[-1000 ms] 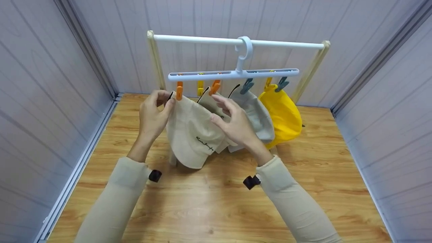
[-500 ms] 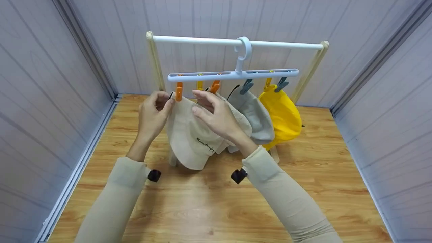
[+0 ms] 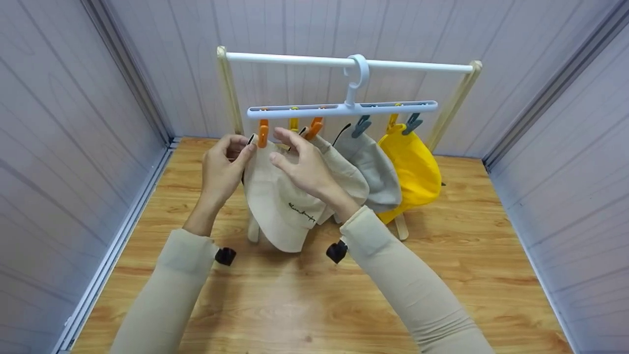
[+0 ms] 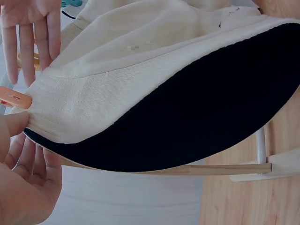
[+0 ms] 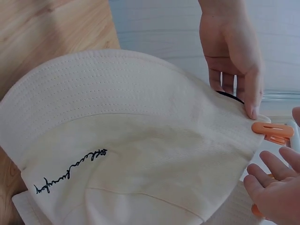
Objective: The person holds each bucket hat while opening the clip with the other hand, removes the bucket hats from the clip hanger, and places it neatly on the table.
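A cream bucket hat [image 3: 272,196] with black script hangs at the left end of a white clip hanger [image 3: 300,113]. An orange clip [image 3: 263,133] bites its edge. My left hand [image 3: 226,160] pinches that edge just left of the clip, thumb in front and fingers behind. In the left wrist view, the black brim underside [image 4: 187,112] faces the camera. My right hand [image 3: 304,164] is over the hat's upper right side with fingers spread, holding nothing. In the right wrist view, the right fingers [image 5: 269,173] are beside the orange clip [image 5: 272,129].
Behind hang another beige hat [image 3: 346,169], a grey hat [image 3: 376,167] and a yellow hat [image 3: 413,167], all on the hanger. It hooks over a white rail [image 3: 295,59] on a wooden stand [image 3: 454,105]. Panelled walls enclose the wood-grain floor [image 3: 295,295].
My right hand has moved left, from beside the second orange clip to near the first one. My left hand keeps its pinch on the hat's edge.
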A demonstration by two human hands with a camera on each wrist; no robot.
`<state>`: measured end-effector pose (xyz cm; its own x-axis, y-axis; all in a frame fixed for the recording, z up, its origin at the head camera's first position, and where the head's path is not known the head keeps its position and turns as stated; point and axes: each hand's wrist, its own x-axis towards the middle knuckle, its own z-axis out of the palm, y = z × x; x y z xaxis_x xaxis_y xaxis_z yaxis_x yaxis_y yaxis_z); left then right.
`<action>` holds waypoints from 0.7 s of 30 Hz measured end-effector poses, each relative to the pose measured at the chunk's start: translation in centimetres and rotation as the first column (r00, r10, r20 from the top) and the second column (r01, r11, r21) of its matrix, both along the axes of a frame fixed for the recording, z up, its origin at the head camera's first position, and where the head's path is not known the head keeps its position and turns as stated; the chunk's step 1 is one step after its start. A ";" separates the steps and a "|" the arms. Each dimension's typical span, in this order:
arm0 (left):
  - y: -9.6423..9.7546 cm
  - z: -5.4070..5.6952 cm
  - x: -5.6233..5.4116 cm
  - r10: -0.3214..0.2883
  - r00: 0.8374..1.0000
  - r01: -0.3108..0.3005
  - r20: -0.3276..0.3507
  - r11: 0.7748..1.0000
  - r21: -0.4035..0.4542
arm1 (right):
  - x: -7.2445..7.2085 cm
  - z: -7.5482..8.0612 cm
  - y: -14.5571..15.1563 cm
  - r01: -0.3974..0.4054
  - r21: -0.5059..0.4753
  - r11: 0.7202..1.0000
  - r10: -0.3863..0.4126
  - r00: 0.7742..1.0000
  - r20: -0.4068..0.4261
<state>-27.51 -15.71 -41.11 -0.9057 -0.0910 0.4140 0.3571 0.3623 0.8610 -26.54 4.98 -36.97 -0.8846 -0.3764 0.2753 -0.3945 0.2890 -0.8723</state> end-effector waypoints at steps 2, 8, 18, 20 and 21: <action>0.0 0.0 0.0 -0.007 1.000 0.006 0.013 1.000 0.010 | -0.1 -0.1 -0.3 0.003 0.016 1.000 -0.003 1.000 0.011; -0.1 0.0 0.0 -0.016 0.998 0.014 0.060 0.999 0.046 | -0.3 0.1 -1.0 -0.003 -0.030 1.000 0.005 0.998 0.065; -0.2 0.1 0.2 -0.034 0.995 0.029 0.099 0.998 0.058 | -1.0 0.7 -2.1 -0.044 -0.185 0.982 0.074 0.985 0.158; -0.2 0.1 0.2 -0.033 0.995 0.028 0.097 0.998 0.053 | -1.1 1.0 -2.2 -0.036 -0.212 0.977 0.078 0.979 0.191; -0.2 0.1 0.2 -0.032 0.995 0.027 0.097 0.998 0.052 | -1.2 1.0 -2.3 -0.031 -0.225 0.974 0.079 0.975 0.207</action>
<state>-27.35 -15.96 -41.02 -0.9443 -0.0820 0.3187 0.2801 0.3079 0.9092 -27.75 2.67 -35.92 -0.9112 -0.3780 0.1642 -0.2028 0.0645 -0.9771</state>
